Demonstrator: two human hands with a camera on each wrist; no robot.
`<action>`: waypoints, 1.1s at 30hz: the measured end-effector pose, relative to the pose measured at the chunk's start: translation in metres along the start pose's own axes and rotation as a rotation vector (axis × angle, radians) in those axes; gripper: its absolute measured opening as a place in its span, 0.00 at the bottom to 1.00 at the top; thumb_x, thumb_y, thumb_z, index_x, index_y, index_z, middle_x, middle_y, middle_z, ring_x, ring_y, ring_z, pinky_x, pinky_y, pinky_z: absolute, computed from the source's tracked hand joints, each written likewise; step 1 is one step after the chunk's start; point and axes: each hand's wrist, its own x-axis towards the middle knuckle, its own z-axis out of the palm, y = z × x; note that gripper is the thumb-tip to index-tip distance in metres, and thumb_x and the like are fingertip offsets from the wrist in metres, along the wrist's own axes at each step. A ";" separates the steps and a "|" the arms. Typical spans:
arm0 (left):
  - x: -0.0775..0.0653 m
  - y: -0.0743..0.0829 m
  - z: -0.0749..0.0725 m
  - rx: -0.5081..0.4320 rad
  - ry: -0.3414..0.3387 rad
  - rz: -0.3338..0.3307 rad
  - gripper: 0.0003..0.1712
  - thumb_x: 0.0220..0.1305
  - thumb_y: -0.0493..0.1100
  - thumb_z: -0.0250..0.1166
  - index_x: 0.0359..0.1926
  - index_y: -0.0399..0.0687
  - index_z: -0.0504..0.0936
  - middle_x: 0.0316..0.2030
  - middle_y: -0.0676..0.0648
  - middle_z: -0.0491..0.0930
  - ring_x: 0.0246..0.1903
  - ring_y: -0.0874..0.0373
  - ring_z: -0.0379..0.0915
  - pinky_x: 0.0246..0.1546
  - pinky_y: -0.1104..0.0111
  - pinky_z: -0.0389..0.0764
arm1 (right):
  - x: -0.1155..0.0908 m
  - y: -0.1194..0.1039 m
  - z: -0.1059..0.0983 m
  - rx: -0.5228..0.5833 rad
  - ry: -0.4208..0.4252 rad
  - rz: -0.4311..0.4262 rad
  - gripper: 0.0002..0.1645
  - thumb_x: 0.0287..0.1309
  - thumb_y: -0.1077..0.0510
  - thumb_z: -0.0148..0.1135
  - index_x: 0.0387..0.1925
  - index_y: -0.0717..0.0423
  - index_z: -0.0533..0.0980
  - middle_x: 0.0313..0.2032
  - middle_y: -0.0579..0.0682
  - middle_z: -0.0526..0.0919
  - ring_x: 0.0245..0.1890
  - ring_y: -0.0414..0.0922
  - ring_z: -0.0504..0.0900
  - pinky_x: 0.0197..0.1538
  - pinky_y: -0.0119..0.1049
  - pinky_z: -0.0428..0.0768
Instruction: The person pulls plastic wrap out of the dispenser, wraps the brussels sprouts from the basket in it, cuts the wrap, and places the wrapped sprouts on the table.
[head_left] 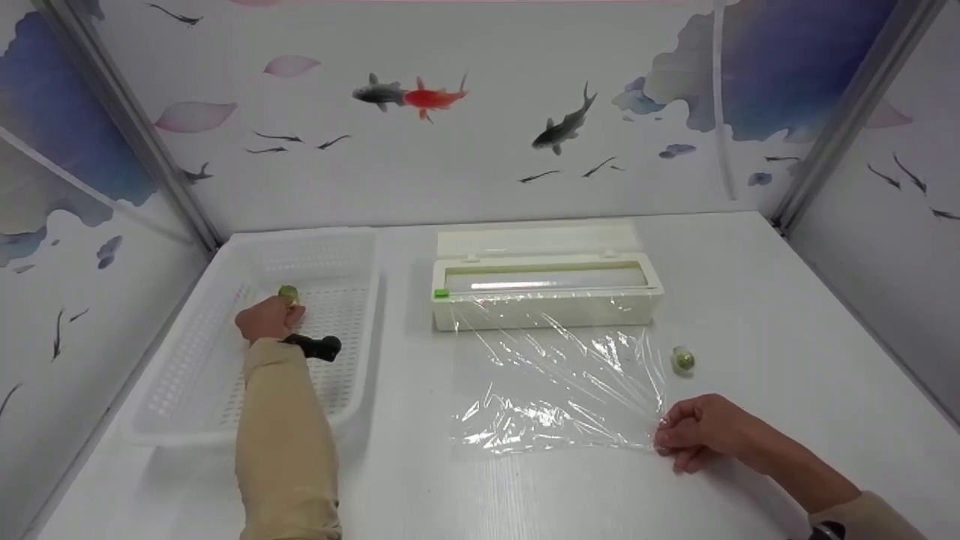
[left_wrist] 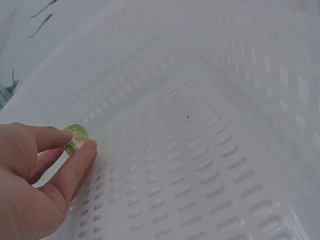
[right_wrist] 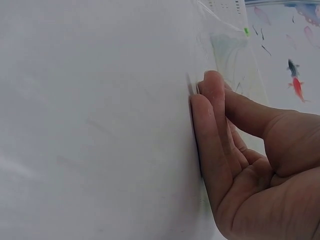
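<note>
My left hand (head_left: 268, 318) reaches into the white plastic basket (head_left: 366, 315) and pinches a small green Brussels sprout (left_wrist: 76, 136) between thumb and fingers. The sprout's pale cut base shows in the left wrist view. My right hand (head_left: 709, 431) pinches the near right corner of a clear sheet of plastic wrap (head_left: 555, 390), close over the table. Wrinkled and shiny, the sheet runs out from the front of a cream wrap dispenser (head_left: 544, 311). Beside the sheet's right edge, a second Brussels sprout (head_left: 682, 360) with a shiny clear covering lies on the table.
The dispenser's lid (head_left: 536, 240) is raised at the back, and a green slider (head_left: 442, 293) sits at the left end of its front rail. White panels printed with fish (head_left: 435, 98) enclose the white table (head_left: 480, 495) at the back and both sides.
</note>
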 end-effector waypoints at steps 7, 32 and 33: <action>-0.001 0.002 0.009 -0.174 0.102 -0.094 0.31 0.66 0.34 0.61 0.69 0.35 0.66 0.15 0.51 0.78 0.18 0.63 0.81 0.33 0.73 0.88 | 0.000 0.003 -0.001 0.021 -0.017 -0.024 0.16 0.62 0.54 0.68 0.41 0.65 0.79 0.33 0.49 0.88 0.26 0.42 0.87 0.34 0.33 0.88; 0.002 0.004 0.017 0.082 0.143 0.040 0.29 0.65 0.32 0.56 0.66 0.26 0.66 0.15 0.49 0.74 0.11 0.63 0.76 0.21 0.73 0.85 | 0.000 0.003 -0.001 0.008 0.006 -0.014 0.17 0.62 0.53 0.68 0.41 0.64 0.79 0.33 0.50 0.89 0.26 0.43 0.88 0.33 0.34 0.88; 0.004 0.004 0.018 0.088 0.148 0.041 0.28 0.65 0.32 0.56 0.66 0.26 0.66 0.15 0.49 0.74 0.11 0.63 0.76 0.21 0.73 0.85 | 0.000 0.003 -0.001 0.008 0.009 -0.013 0.17 0.62 0.53 0.68 0.41 0.64 0.79 0.33 0.50 0.89 0.26 0.42 0.88 0.33 0.34 0.88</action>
